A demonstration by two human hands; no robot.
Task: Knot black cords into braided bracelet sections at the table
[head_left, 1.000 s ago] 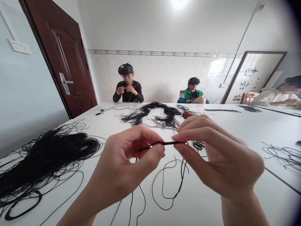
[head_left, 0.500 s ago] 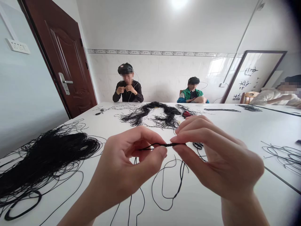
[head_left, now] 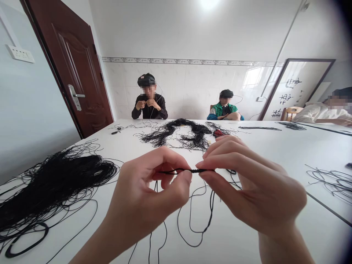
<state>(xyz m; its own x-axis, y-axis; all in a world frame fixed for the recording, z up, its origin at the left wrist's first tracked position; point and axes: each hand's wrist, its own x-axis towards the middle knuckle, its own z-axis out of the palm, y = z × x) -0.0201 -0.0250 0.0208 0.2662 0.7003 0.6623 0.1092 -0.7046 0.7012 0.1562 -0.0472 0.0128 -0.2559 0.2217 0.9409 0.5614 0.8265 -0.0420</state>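
Note:
A thin black cord (head_left: pixel 195 171) stretches between my two hands above the white table, with a short knotted stretch showing in the gap. My left hand (head_left: pixel 154 187) pinches it between thumb and forefinger; two strands run back into the curled fingers. On the other side, my right hand (head_left: pixel 253 183) grips the cord with thumb and fingertips, close to the knots. Loose cord ends (head_left: pixel 210 216) hang below both hands, some of them forming a loop. The fingers hide part of the cord.
Left of me lies a big heap of black cords (head_left: pixel 63 179). Farther back are a second bundle (head_left: pixel 192 128), scissors (head_left: pixel 117 131) and a red item (head_left: pixel 218 133). More cords (head_left: pixel 330 179) lie at right. Several people, including one in black (head_left: pixel 150 106), sit around the white table (head_left: pixel 132 146).
Both hands have shifted very slightly to the left with the cord between them. Their pinching grips stay the same.

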